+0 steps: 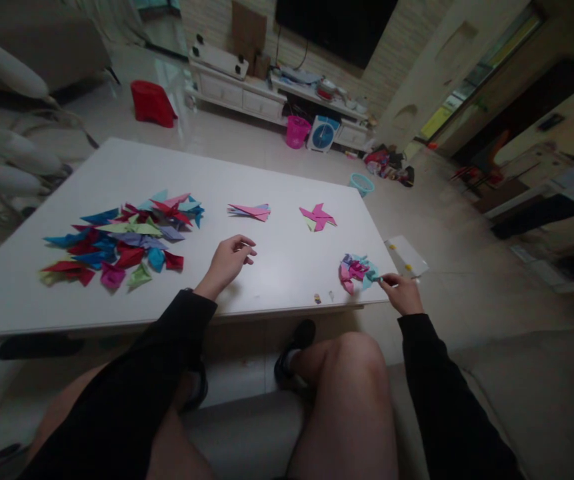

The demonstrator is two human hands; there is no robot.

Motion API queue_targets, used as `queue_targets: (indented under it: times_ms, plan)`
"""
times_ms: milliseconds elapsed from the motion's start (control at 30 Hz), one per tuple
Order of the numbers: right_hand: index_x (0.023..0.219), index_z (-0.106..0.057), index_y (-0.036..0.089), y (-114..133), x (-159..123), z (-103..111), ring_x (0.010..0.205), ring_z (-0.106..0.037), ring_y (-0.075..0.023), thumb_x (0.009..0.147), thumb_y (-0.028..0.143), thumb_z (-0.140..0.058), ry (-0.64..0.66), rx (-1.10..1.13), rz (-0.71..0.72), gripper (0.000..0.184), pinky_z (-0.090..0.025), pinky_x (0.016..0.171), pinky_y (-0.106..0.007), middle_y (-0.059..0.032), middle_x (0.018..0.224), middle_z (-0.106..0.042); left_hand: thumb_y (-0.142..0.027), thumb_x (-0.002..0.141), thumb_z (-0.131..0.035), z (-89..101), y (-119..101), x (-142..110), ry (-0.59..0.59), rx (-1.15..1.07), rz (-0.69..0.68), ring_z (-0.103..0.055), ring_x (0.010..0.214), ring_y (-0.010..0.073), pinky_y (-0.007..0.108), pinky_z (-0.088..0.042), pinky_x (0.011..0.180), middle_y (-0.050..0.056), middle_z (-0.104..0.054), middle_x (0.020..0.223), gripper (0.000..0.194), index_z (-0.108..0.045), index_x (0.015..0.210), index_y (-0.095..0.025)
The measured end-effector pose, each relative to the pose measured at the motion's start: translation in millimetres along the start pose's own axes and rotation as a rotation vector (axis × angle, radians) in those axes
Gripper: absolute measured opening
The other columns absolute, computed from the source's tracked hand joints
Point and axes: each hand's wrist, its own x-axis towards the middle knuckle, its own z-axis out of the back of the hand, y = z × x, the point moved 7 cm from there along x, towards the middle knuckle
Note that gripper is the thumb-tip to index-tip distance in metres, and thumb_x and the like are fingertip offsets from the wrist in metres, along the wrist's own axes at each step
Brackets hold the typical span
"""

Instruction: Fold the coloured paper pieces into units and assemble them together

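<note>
Table (277, 267), white and broad, bears several groups of coloured folded paper. At its near right corner, the right hand (401, 295) appears to pinch the tip of a teal piece (369, 276) between thumb and fingertips; that piece lies at the side of a small pile (351, 275). Above the table's near side, the left hand (229, 261) is loosely curled, fingers apart, holding nothing visible. Because the small pile lies near the table's edge, a careless pull could drag neighbouring pieces off; squeezing hard might crease the paper. Toward the table's middle lie a flat bundle (249, 212) and a pink-and-green pinwheel shape (318, 217). A large heap (121, 241) crowds its left part. A brown scrap (317, 299) sits by its near edge. Beyond the table stand a pink bin (297, 132) and a fan (323, 135). Nothing visible blocks the right hand.
</note>
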Motion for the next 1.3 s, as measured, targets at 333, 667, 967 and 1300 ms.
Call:
queue_targets:
  times_ms: [333,667,967,1300]
  plan:
    - [0.095,-0.081,0.021,-50.2,-0.4,-59.0,0.091,-0.071,-0.0262,0.084,0.034,-0.061,0.116,-0.265,-0.178,0.026,-0.05,0.078,-0.033,-0.0106,0.097,-0.079,-0.018,0.076,-0.061,-0.3,-0.4,-2.9,-0.014,0.032,-0.005,-0.065,0.058,0.0136,0.027,-0.049,0.062,0.004,-0.07,0.074,0.01,-0.068,0.083,-0.016]
    - [0.099,-0.077,0.022,-51.8,3.8,-75.8,0.089,-0.07,-0.0239,0.08,0.033,-0.07,0.166,-0.287,-0.243,0.023,-0.048,0.073,-0.03,-0.0081,0.093,-0.078,-0.019,0.073,-0.061,6.5,-5.0,-2.9,-0.022,0.036,-0.004,-0.066,0.06,0.0145,0.027,-0.051,0.061,0.004,-0.071,0.075,0.012,-0.068,0.083,-0.016]
    - [0.102,-0.066,0.021,-36.3,-5.1,-55.3,0.077,-0.066,-0.0212,0.075,0.029,-0.073,0.167,-0.213,-0.198,0.029,-0.047,0.071,-0.032,-0.0054,0.089,-0.074,-0.016,0.076,-0.058,2.9,-3.7,-1.9,0.003,0.02,-0.026,-0.064,0.058,0.0137,0.027,-0.048,0.061,0.004,-0.07,0.075,0.013,-0.067,0.084,-0.016]
    - [0.119,-0.057,0.025,216.7,4.3,-66.5,0.118,-0.063,-0.0271,0.086,0.055,-0.064,0.14,0.745,0.119,0.045,-0.054,0.094,-0.045,-0.0122,0.134,-0.062,-0.021,0.082,-0.056,-17.3,3.2,-4.7,0.084,-0.066,0.022,-0.065,0.06,0.0145,0.027,-0.049,0.063,0.007,-0.071,0.082,0.011,-0.065,0.087,-0.016]
